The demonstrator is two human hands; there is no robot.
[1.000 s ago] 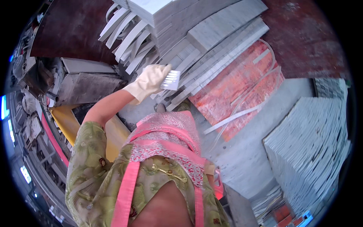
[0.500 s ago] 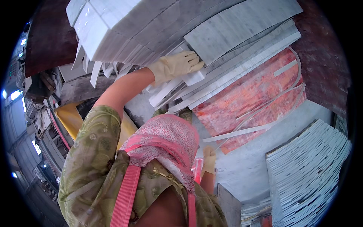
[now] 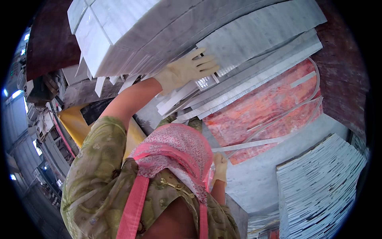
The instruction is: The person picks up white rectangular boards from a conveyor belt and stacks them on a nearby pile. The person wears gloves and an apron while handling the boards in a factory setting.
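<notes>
Since the earlier frame, the fingers of the gloved left hand [image 3: 184, 73] have been spread wider over the work. Largest of all, a pale stone stack [image 3: 159, 34] is set across the top; at lower right, thin sheets [image 3: 318, 187] are piled high. Between the two, a red mottled board [image 3: 258, 123] is crossed by a thin band [image 3: 254, 143]. Pale strips [image 3: 175, 100] are bundled beneath the left hand, which is held open, with nothing seen gripped. The gloved right hand [image 3: 220, 164] is curled and partly hidden, so whether anything is gripped cannot be told. Smallest, a glossy piece [image 3: 205, 82] is lodged among the strips, just beside the left fingers. Placing or straightening is apparently being done; next, light, even pressure would be called for.
</notes>
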